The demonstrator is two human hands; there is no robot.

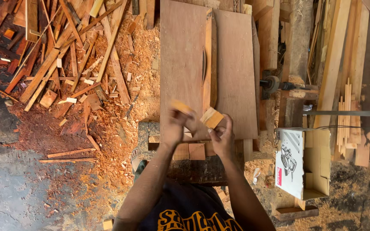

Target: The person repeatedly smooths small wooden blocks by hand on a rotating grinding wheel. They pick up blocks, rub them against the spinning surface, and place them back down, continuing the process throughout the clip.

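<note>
Both hands are raised over the near edge of a table saw top [232, 64], a little apart from each other and each closed on its own small wooden block. The left hand [173, 125] pinches a blurred block [180, 106] at its fingertips, and the right hand [222, 136] grips a pale square-ended block [212, 117] between thumb and fingers. Just beyond the hands, a wooden fence strip [208, 60] runs away along the top, with a dark blade slot [203, 66] close beside it on the left-hand side; whether a blade stands up out of it I cannot tell. Below the hands, 2 or 3 more cut blocks [192, 150] sit on the near ledge. The risk I would judge greatest is the short length of these pieces: held near that slot, they leave the fingers little margin. A fingertip pinch could also let the blurred block drop into the sawdust [120, 141] and offcuts [65, 55] off to the left, where it would be hard to find. To the right stands an open cardboard box [305, 164].
</note>
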